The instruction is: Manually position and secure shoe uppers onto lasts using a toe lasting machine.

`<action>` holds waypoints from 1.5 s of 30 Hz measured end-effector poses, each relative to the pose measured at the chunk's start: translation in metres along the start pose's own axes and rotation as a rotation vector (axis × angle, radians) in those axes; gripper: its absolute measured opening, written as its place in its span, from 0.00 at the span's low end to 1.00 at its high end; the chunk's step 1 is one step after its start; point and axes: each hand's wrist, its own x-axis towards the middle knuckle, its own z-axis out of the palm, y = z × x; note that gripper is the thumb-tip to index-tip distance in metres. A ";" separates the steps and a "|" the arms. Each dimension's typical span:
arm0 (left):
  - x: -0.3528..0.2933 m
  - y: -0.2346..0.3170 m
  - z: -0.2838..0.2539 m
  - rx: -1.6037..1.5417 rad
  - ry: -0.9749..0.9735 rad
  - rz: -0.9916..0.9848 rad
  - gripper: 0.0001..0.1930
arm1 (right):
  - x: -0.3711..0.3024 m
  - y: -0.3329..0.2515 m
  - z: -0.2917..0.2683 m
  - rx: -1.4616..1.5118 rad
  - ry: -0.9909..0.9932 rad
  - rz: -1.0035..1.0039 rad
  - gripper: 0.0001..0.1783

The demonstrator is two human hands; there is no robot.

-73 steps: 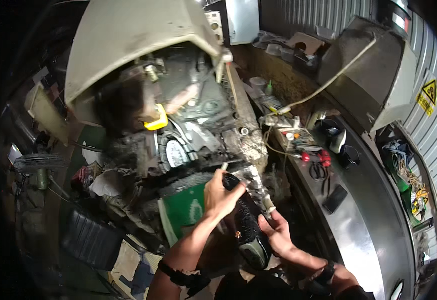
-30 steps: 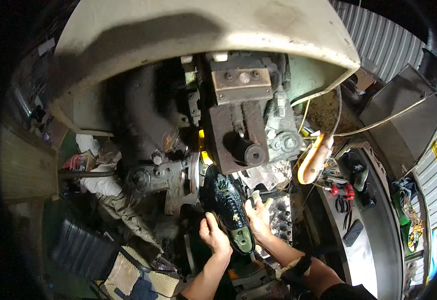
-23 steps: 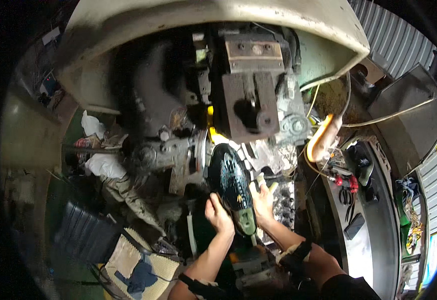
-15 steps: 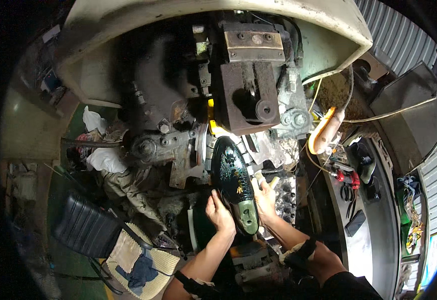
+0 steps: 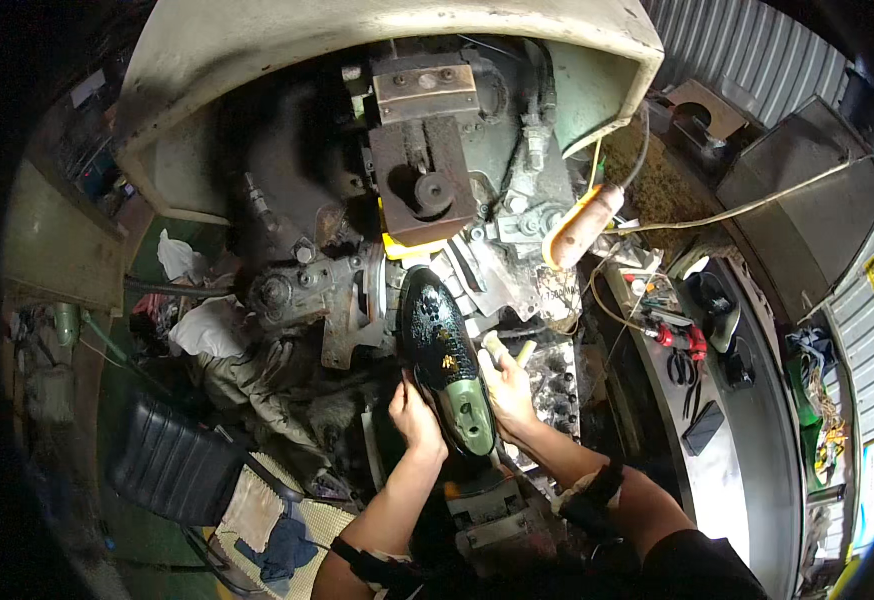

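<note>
A glossy black shoe upper (image 5: 432, 325) is fitted over a green shoe last (image 5: 470, 415), whose bare heel end with holes points toward me. Its toe lies under the dark block (image 5: 422, 190) of the machine, among the metal plates. My left hand (image 5: 417, 415) grips the upper's left side near the heel. Along the opposite side, my right hand (image 5: 510, 392) presses with its palm, thumb side up. Both hands hold the shoe last between them; some fingertips are hidden beneath it. Pale yellowish prongs (image 5: 509, 350) show just beyond my right fingers.
A glowing work lamp (image 5: 584, 230) hangs right of the block. Further right, a bench (image 5: 702, 480) carries a red power tool (image 5: 682, 340), pliers and a dark flat box. A black chair (image 5: 172, 455) with a cloth stands at left. The pale machine hood (image 5: 387, 25) arches overhead.
The whole scene has shifted left in view, the machine and lamp included. Both hands keep their hold on the shoe last, which stays in nearly the same place relative to the machine.
</note>
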 end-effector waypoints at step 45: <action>-0.105 0.064 0.083 0.920 -0.313 0.444 0.47 | -0.001 -0.015 -0.173 -0.681 -0.269 0.019 0.29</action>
